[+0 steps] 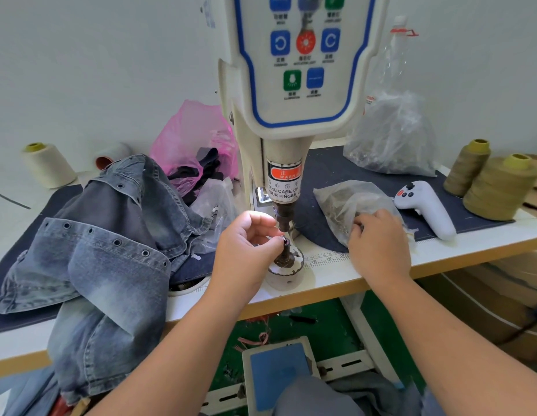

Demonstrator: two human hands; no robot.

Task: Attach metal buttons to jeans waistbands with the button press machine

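A blue foot pedal [279, 376] is seen lowest, under the bench [336, 280]. A small metal button [285, 241] is pinched in the left hand [246, 244] grip at the lower die [286, 256] of the button press machine [291, 85]. Left of that grip, jeans [105, 250] are heaped. The right hand [378, 244] grip is curled into a plastic bag [348, 202]; whether anything is clamped cannot be told.

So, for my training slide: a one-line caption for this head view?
Left hand sets a small part on the press's lower die; right hand reaches into a plastic bag.
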